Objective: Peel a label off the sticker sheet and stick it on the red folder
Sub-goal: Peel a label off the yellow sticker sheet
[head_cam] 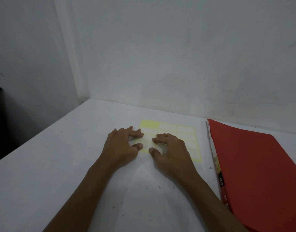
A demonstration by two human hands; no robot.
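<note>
A yellow sticker sheet (180, 131) with white rectangular labels lies flat on the white table, near the wall. Its top-left cell is bare yellow. A white label with handwriting (146, 146) sits at the sheet's near-left part. My left hand (122, 144) rests on the sheet's left edge, thumb and fingertips touching that label's left end. My right hand (170, 151) lies on the sheet's middle, thumb and fingertips pressed at the label's right end. Whether the label is lifted cannot be made out. The red folder (254, 164) lies shut to the right of the sheet.
The white table (63, 173) meets a white wall at the back. Its left edge runs diagonally, with dark floor beyond it. The folder's spine strip (218, 166) carries printed text and faces the sheet.
</note>
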